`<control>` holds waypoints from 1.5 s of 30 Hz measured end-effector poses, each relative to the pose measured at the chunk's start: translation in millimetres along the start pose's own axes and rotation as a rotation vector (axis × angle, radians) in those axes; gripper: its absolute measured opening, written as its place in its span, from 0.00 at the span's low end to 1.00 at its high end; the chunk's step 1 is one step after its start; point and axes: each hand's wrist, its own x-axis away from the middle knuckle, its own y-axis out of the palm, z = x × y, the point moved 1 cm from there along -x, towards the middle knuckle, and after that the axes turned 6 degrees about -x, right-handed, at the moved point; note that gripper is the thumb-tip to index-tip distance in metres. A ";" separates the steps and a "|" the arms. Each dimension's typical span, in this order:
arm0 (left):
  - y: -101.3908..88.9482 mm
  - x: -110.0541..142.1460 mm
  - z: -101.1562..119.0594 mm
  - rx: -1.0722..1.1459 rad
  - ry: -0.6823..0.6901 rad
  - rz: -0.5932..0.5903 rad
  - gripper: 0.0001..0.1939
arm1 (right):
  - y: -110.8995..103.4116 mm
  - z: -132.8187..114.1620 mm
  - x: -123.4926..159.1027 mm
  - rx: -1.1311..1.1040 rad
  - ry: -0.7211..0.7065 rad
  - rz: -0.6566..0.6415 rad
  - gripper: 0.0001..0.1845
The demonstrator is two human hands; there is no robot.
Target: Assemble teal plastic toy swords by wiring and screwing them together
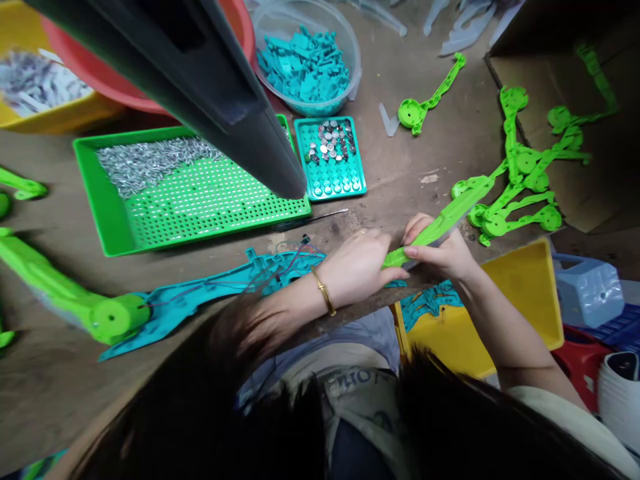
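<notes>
My left hand [356, 267] and my right hand [440, 250] are both closed round one long lime-green plastic part [450, 212], at the near edge of the worktable. The part runs up and to the right from my fingers towards a round end. A gold bangle sits on my left wrist. Just left of my left hand lies a teal plastic shell [215, 293] with thin wires on it. Its left end meets a green cylinder-ended piece [107, 317].
A green perforated tray [115, 220] holds small metal pins. A small teal tray [330, 183] holds silvery discs, and a clear bowl [350, 40] holds teal parts. Green parts [525, 180] are piled at right beside a cardboard box [600, 173]. A yellow bin [530, 293] stands below the table edge.
</notes>
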 end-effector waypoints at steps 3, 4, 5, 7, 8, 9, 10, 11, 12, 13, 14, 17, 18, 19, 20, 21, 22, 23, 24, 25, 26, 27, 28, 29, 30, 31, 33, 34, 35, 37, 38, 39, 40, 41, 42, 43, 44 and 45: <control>-8.0 7.1 -3.9 -0.096 -0.044 -0.102 0.16 | -0.1 4.1 2.7 -0.019 0.081 0.067 0.17; -9.6 8.2 -5.0 -0.081 -0.044 -0.126 0.15 | 1.0 5.8 4.7 -0.061 0.137 0.087 0.20; -10.5 8.6 -5.8 -0.059 -0.041 -0.125 0.14 | 3.2 7.4 7.1 -0.123 0.193 0.099 0.25; -10.3 8.4 -6.4 -0.035 -0.031 -0.081 0.13 | 9.9 9.8 12.3 -0.220 0.273 0.111 0.34; -9.3 8.1 -6.4 -0.039 -0.026 -0.058 0.12 | 13.7 10.4 14.7 -0.219 0.287 0.120 0.35; -8.0 8.1 -6.1 -0.051 -0.024 -0.041 0.12 | 17.4 10.8 16.7 -0.188 0.288 0.135 0.33; -6.6 8.3 -5.8 -0.069 -0.026 -0.029 0.11 | 20.5 10.9 18.3 -0.143 0.280 0.158 0.30; -5.5 8.9 -5.6 -0.088 -0.032 -0.021 0.11 | 22.9 10.7 19.3 -0.104 0.265 0.186 0.27; -4.8 9.9 -5.5 -0.107 -0.038 -0.022 0.12 | 24.6 10.2 19.9 -0.083 0.250 0.203 0.25; -4.8 11.2 -5.6 -0.129 -0.049 -0.026 0.13 | 25.4 9.3 20.0 -0.081 0.238 0.210 0.24; -5.6 12.7 -6.0 -0.154 -0.062 -0.041 0.15 | 25.6 8.0 19.8 -0.084 0.231 0.209 0.24; -11.8 16.1 -8.1 -0.242 -0.094 -0.141 0.17 | 23.5 2.6 18.6 -0.070 0.231 0.228 0.23; -14.7 16.6 -8.8 -0.264 -0.102 -0.167 0.17 | 22.8 1.2 18.7 -0.089 0.239 0.250 0.24; -17.7 16.7 -9.3 -0.274 -0.104 -0.182 0.17 | 22.9 0.5 19.2 -0.130 0.257 0.261 0.26; -20.4 16.5 -9.6 -0.275 -0.106 -0.183 0.16 | 24.0 0.8 20.4 -0.185 0.281 0.247 0.30; -22.6 16.0 -9.7 -0.268 -0.110 -0.172 0.16 | 26.0 2.0 22.3 -0.238 0.304 0.210 0.34; -24.2 15.5 -9.8 -0.253 -0.112 -0.162 0.16 | 28.9 4.2 25.1 -0.272 0.325 0.156 0.36; -25.3 15.0 -9.8 -0.234 -0.109 -0.154 0.16 | 32.4 7.3 28.7 -0.272 0.336 0.103 0.38; -25.8 14.5 -9.9 -0.211 -0.104 -0.150 0.16 | 36.1 11.1 33.0 -0.238 0.336 0.062 0.38; -25.9 14.1 -10.1 -0.183 -0.095 -0.149 0.16 | 39.6 15.3 37.7 -0.181 0.325 0.051 0.37; -25.9 13.6 -10.4 -0.154 -0.088 -0.145 0.16 | 42.8 19.5 42.5 -0.117 0.310 0.065 0.36; -25.6 13.1 -10.9 -0.127 -0.082 -0.142 0.16 | 45.3 23.3 46.8 -0.056 0.299 0.087 0.34; -25.3 12.4 -11.6 -0.106 -0.082 -0.140 0.16 | 46.7 26.0 50.0 -0.011 0.292 0.105 0.33; -24.8 11.7 -12.2 -0.090 -0.084 -0.141 0.16 | 46.6 27.0 51.7 0.009 0.291 0.112 0.32; -24.2 10.7 -12.7 -0.078 -0.086 -0.147 0.15 | 44.5 25.8 51.2 -0.004 0.301 0.097 0.31; -23.5 9.7 -13.0 -0.071 -0.088 -0.157 0.15 | 40.0 22.2 48.2 -0.045 0.315 0.068 0.30; -21.6 7.5 -13.2 -0.066 -0.090 -0.183 0.15 | 23.2 6.8 34.4 -0.143 0.308 0.053 0.30; -20.5 6.7 -13.1 -0.066 -0.091 -0.197 0.15 | 11.5 -3.8 24.3 -0.177 0.270 0.098 0.31; -19.3 6.1 -13.0 -0.066 -0.094 -0.210 0.15 | -1.1 -15.0 13.1 -0.191 0.214 0.172 0.32; -16.5 5.8 -12.8 -0.065 -0.099 -0.234 0.15 | -24.2 -34.4 -9.3 -0.172 0.091 0.328 0.29; -14.9 6.1 -12.8 -0.065 -0.103 -0.245 0.15 | -32.3 -40.4 -19.0 -0.160 0.051 0.367 0.27; -13.2 6.6 -12.6 -0.068 -0.107 -0.255 0.15 | -37.4 -43.2 -27.0 -0.154 0.031 0.377 0.25; -11.2 7.3 -12.2 -0.075 -0.111 -0.263 0.14 | -39.8 -42.8 -33.0 -0.154 0.026 0.374 0.24; -8.9 7.9 -11.5 -0.084 -0.115 -0.269 0.14 | -40.2 -39.6 -37.1 -0.159 0.028 0.373 0.24; -6.2 8.6 -10.6 -0.095 -0.118 -0.275 0.14 | -39.4 -34.2 -39.6 -0.167 0.037 0.379 0.23; -3.1 9.2 -9.6 -0.106 -0.115 -0.274 0.14 | -38.3 -27.2 -40.9 -0.174 0.054 0.390 0.23; 0.5 9.8 -8.5 -0.117 -0.102 -0.263 0.14 | -37.6 -19.4 -41.8 -0.174 0.072 0.402 0.23; 4.4 10.7 -7.7 -0.126 -0.081 -0.241 0.14 | -38.0 -11.5 -42.9 -0.158 0.084 0.414 0.23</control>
